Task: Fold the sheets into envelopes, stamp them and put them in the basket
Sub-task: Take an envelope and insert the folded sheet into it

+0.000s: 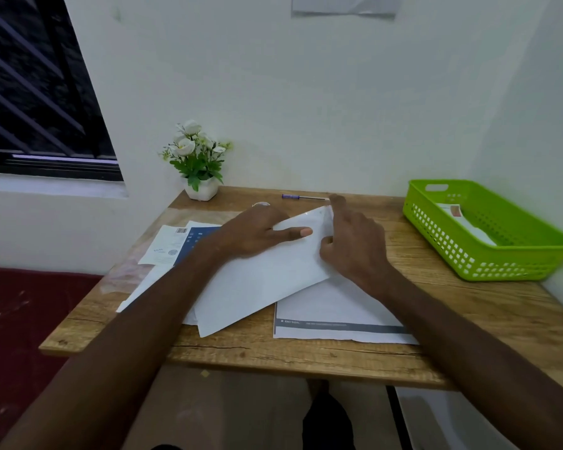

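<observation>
A white sheet (257, 284), folded over and lying at a slant, rests on the middle of the wooden table (468, 306). My left hand (254, 233) lies flat on its upper left part, thumb stretched across the paper. My right hand (354, 245) presses on the sheet's far right edge, index finger pointing up at the corner. The green plastic basket (530, 254) stands at the right of the table and holds a white folded envelope (468, 227) with a reddish stamp on it.
Under the folded sheet lie more papers: a printed sheet with a grey band (338, 326) and a blue-and-white leaflet (176, 245) at the left. A purple pen (301, 197) lies near the back edge. A potted white flower (197, 164) stands at the back left corner.
</observation>
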A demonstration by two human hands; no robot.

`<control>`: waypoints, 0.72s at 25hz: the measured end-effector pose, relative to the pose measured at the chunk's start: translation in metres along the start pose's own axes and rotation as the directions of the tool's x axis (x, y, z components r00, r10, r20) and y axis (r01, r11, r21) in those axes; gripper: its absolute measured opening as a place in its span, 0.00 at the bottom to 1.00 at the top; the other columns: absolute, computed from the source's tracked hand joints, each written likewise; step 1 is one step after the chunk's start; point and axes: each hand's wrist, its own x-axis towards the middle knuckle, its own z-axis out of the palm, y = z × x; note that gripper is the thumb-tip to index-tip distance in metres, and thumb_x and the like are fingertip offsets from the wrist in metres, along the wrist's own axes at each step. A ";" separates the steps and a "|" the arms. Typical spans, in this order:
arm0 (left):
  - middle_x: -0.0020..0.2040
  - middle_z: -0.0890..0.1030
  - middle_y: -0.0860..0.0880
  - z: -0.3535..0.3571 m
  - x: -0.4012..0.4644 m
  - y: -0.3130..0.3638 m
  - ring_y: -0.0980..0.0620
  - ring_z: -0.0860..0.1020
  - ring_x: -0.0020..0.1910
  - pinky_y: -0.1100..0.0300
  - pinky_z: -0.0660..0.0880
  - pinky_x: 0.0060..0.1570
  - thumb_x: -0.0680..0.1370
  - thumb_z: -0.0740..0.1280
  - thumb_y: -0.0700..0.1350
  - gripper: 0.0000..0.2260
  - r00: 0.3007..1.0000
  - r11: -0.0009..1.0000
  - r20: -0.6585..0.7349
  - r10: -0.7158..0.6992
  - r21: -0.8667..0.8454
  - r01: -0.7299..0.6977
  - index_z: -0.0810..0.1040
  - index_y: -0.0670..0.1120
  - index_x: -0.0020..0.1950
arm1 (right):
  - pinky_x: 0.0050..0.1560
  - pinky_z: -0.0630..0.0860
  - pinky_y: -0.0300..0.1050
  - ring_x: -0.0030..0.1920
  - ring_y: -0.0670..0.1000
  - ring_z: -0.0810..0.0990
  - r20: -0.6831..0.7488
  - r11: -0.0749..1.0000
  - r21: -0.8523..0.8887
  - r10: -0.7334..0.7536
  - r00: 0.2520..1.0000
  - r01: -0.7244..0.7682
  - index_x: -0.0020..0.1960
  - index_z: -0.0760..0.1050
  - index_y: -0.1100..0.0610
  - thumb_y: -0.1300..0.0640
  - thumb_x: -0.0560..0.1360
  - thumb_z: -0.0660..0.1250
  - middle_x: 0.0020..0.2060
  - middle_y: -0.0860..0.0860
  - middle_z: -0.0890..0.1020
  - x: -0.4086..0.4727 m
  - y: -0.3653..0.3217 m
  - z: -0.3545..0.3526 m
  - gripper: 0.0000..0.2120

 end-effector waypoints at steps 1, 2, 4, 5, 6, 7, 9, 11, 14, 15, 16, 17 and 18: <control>0.35 0.74 0.65 -0.002 0.000 0.002 0.63 0.73 0.36 0.66 0.64 0.36 0.79 0.57 0.72 0.22 1.000 1.000 -0.010 0.007 -0.012 -0.007 0.73 0.59 0.34 | 0.40 0.67 0.47 0.43 0.62 0.82 0.002 1.000 -0.005 0.000 1.000 0.000 0.74 0.63 0.55 0.57 0.67 0.66 0.43 0.55 0.83 -0.001 0.000 0.000 0.35; 0.34 0.75 0.67 -0.004 0.000 0.002 0.65 0.73 0.36 0.66 0.64 0.36 0.80 0.58 0.70 0.20 1.000 1.000 -0.017 0.008 -0.017 -0.008 0.72 0.62 0.33 | 0.39 0.67 0.47 0.43 0.62 0.82 0.012 1.000 -0.005 -0.001 1.000 0.001 0.73 0.64 0.55 0.56 0.68 0.66 0.43 0.54 0.83 -0.001 0.001 0.000 0.34; 0.33 0.74 0.69 -0.008 -0.002 0.003 0.65 0.72 0.35 0.59 0.66 0.38 0.81 0.59 0.67 0.18 1.000 1.000 0.003 -0.008 -0.016 0.008 0.72 0.67 0.32 | 0.41 0.69 0.48 0.47 0.60 0.82 0.047 0.999 0.027 0.016 0.999 -0.018 0.72 0.66 0.53 0.54 0.69 0.67 0.45 0.53 0.83 -0.001 0.004 0.001 0.31; 0.32 0.73 0.68 -0.009 -0.001 0.002 0.64 0.72 0.34 0.55 0.68 0.39 0.81 0.60 0.67 0.18 1.000 1.000 0.016 -0.018 -0.008 0.018 0.71 0.67 0.31 | 0.43 0.68 0.48 0.49 0.60 0.82 0.063 0.998 0.050 0.036 0.997 -0.039 0.70 0.68 0.53 0.53 0.69 0.67 0.47 0.53 0.84 -0.001 0.006 0.002 0.30; 0.31 0.73 0.67 -0.008 -0.001 0.000 0.63 0.72 0.35 0.53 0.69 0.40 0.81 0.60 0.67 0.19 0.999 1.000 0.020 -0.025 -0.002 0.025 0.71 0.66 0.30 | 0.44 0.67 0.48 0.50 0.60 0.82 0.072 0.995 0.074 0.060 0.996 -0.065 0.68 0.71 0.52 0.54 0.68 0.67 0.48 0.53 0.84 0.000 0.007 0.002 0.28; 0.30 0.72 0.65 -0.008 -0.001 0.000 0.61 0.73 0.35 0.51 0.71 0.41 0.81 0.60 0.67 0.20 1.000 1.000 0.019 -0.018 0.000 0.018 0.70 0.64 0.30 | 0.44 0.66 0.47 0.51 0.60 0.81 0.072 0.990 0.100 0.087 0.994 -0.094 0.66 0.73 0.52 0.54 0.68 0.67 0.49 0.53 0.84 0.001 0.009 0.003 0.26; 0.28 0.72 0.62 -0.009 0.001 -0.002 0.60 0.74 0.33 0.52 0.71 0.38 0.80 0.60 0.68 0.21 1.000 1.000 0.007 0.021 -0.024 -0.020 0.71 0.63 0.30 | 0.44 0.66 0.46 0.49 0.59 0.80 0.075 0.976 0.151 0.147 0.986 -0.157 0.58 0.77 0.51 0.55 0.66 0.67 0.47 0.52 0.83 0.005 0.013 0.001 0.19; 0.29 0.73 0.61 -0.010 0.003 -0.004 0.59 0.72 0.29 0.56 0.63 0.33 0.80 0.61 0.69 0.20 0.999 0.996 -0.015 0.052 -0.074 -0.053 0.73 0.63 0.30 | 0.40 0.67 0.45 0.42 0.54 0.78 0.136 0.944 0.254 0.181 0.974 -0.211 0.48 0.78 0.51 0.56 0.66 0.67 0.41 0.48 0.82 0.008 0.017 0.001 0.11; 0.29 0.75 0.63 -0.012 0.003 -0.009 0.61 0.72 0.28 0.57 0.67 0.35 0.78 0.66 0.67 0.15 0.998 0.992 -0.012 0.068 -0.104 -0.068 0.76 0.67 0.32 | 0.37 0.70 0.44 0.34 0.48 0.75 0.289 0.759 0.572 0.168 0.943 -0.310 0.37 0.77 0.56 0.62 0.67 0.68 0.33 0.50 0.80 0.011 0.022 0.004 0.03; 0.29 0.75 0.64 -0.013 0.003 -0.012 0.62 0.72 0.28 0.57 0.69 0.37 0.77 0.67 0.66 0.13 0.998 0.994 -0.018 0.060 -0.089 -0.062 0.76 0.69 0.33 | 0.39 0.74 0.47 0.36 0.50 0.79 0.351 0.657 0.656 0.169 0.921 -0.371 0.39 0.80 0.59 0.66 0.69 0.68 0.36 0.54 0.84 0.013 0.024 0.003 0.04; 0.29 0.76 0.65 -0.014 0.003 -0.014 0.63 0.73 0.30 0.57 0.68 0.36 0.76 0.69 0.66 0.12 0.998 0.998 -0.043 0.035 -0.053 -0.037 0.77 0.68 0.34 | 0.44 0.79 0.51 0.41 0.53 0.84 0.410 0.551 0.713 0.175 0.895 -0.434 0.44 0.83 0.61 0.68 0.71 0.68 0.42 0.57 0.87 0.014 0.025 0.000 0.07; 0.31 0.77 0.65 -0.015 0.002 -0.016 0.63 0.74 0.31 0.57 0.66 0.35 0.75 0.69 0.67 0.11 0.996 1.000 -0.083 -0.010 -0.019 0.008 0.77 0.67 0.34 | 0.49 0.81 0.54 0.46 0.55 0.86 0.459 0.453 0.750 0.169 0.872 -0.482 0.49 0.84 0.62 0.70 0.73 0.67 0.46 0.57 0.87 0.015 0.028 -0.001 0.09; 0.33 0.78 0.65 -0.017 0.001 -0.017 0.63 0.75 0.33 0.57 0.65 0.35 0.72 0.70 0.70 0.12 0.989 0.998 -0.133 -0.068 0.000 0.068 0.77 0.64 0.36 | 0.53 0.81 0.56 0.50 0.58 0.87 0.495 0.376 0.768 0.164 0.853 -0.518 0.52 0.84 0.62 0.70 0.74 0.67 0.48 0.58 0.88 0.017 0.031 -0.001 0.11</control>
